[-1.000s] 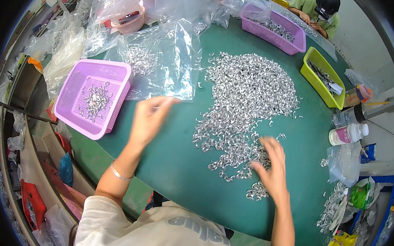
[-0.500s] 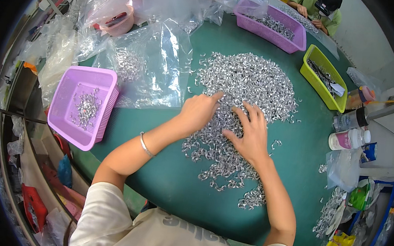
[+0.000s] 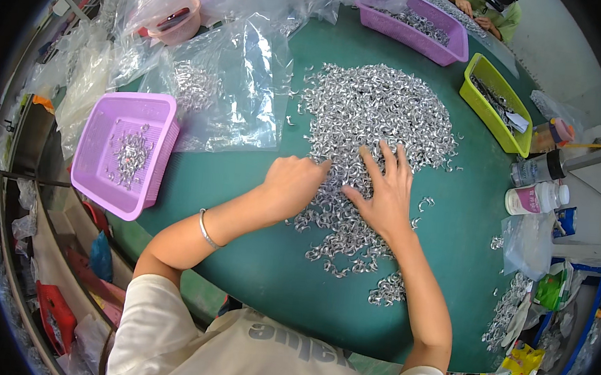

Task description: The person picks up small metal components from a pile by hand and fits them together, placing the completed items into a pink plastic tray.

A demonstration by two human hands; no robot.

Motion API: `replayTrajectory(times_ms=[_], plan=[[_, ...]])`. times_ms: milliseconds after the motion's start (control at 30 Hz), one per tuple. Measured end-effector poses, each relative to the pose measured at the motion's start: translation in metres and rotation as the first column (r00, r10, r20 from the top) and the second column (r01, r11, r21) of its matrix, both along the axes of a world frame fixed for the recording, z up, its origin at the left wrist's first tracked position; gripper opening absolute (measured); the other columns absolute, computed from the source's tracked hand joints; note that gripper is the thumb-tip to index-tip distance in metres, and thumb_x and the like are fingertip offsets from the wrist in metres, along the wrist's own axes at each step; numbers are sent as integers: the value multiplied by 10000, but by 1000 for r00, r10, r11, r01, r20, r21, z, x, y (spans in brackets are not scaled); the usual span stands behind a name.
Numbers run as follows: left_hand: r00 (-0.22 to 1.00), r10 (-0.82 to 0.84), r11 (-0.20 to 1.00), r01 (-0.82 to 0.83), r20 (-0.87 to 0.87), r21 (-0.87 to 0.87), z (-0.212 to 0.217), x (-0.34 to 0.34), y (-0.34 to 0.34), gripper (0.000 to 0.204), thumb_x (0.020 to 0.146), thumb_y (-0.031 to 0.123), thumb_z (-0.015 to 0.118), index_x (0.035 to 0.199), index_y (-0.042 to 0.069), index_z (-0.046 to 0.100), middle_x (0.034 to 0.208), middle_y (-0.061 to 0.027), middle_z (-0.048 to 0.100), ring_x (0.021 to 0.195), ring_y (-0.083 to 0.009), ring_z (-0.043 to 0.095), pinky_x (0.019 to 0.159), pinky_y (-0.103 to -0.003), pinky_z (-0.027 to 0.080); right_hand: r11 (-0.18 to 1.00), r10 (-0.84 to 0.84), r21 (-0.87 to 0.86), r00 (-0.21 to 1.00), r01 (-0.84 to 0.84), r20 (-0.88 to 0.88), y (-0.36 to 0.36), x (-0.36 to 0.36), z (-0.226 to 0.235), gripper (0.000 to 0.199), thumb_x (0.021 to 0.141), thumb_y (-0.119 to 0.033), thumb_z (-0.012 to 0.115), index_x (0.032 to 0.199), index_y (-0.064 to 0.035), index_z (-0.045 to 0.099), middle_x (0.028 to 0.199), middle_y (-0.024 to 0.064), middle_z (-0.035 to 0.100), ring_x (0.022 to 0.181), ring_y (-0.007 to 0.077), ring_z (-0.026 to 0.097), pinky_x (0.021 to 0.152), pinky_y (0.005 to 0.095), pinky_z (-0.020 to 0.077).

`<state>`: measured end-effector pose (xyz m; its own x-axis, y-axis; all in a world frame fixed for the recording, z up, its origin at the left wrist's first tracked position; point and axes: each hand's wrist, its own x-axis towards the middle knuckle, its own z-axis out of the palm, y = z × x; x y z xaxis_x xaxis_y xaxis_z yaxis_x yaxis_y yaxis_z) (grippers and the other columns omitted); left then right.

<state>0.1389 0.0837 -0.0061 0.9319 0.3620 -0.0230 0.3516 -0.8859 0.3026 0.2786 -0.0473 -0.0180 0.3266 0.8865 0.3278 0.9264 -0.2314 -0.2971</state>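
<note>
A large heap of small shiny metal clips [image 3: 375,116] lies spread on the green table [image 3: 245,183]. My right hand [image 3: 382,190] rests flat on the near part of the heap, fingers spread apart. My left hand [image 3: 292,183] lies at the heap's left edge with fingers curled, fingertips touching the clips; whether it holds any I cannot tell. A thin bracelet [image 3: 205,228] circles my left wrist. A purple basket [image 3: 123,153] with a few clips in it stands at the left table edge.
Clear plastic bags [image 3: 230,92] lie between the purple basket and the heap. A second purple basket [image 3: 413,22] and a yellow-green tray [image 3: 496,103] stand at the back. White bottles [image 3: 537,197] stand at the right. Another person's hands [image 3: 470,8] work at the far side.
My left hand came from near the purple basket to the heap. My right hand moved up onto the heap's middle. The view shifted slightly.
</note>
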Motion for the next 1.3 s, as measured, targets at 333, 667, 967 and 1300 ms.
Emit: replayTrajectory(times_ms=[333,667,967,1300], plan=[[994,-112,993,112,3,-32,10,-37,-16,405,689,21,528,1093,49,544,696,-123,602,626,-291,611,495,-378,472,976,119,-165,981,-144,-155,-47,-53,18,587,660,-377,698,1149,-114,506,1240,113,368,1185,420,260,927,542,261],[994,-101,993,104,52,-50,7,-82,-36,307,748,74,549,1054,83,570,669,-113,589,551,-294,567,450,-377,435,970,184,-97,930,-225,-318,-99,-88,13,512,672,-279,701,1123,-108,529,1233,138,387,1184,392,292,943,513,265],[997,-72,991,75,23,-114,5,-60,-43,298,819,128,522,1111,75,545,619,-147,578,534,-323,554,474,-404,432,983,65,-163,993,-82,-103,-65,-84,18,565,670,-310,699,1164,-128,493,1203,111,397,1148,385,315,945,525,251],[999,15,992,-10,39,-126,7,-108,-40,248,756,69,524,989,92,608,727,-118,606,607,-309,582,505,-380,456,994,96,-55,995,-98,-38,-132,-80,11,293,686,-71,638,974,-97,591,986,53,508,958,264,458,838,420,352]])
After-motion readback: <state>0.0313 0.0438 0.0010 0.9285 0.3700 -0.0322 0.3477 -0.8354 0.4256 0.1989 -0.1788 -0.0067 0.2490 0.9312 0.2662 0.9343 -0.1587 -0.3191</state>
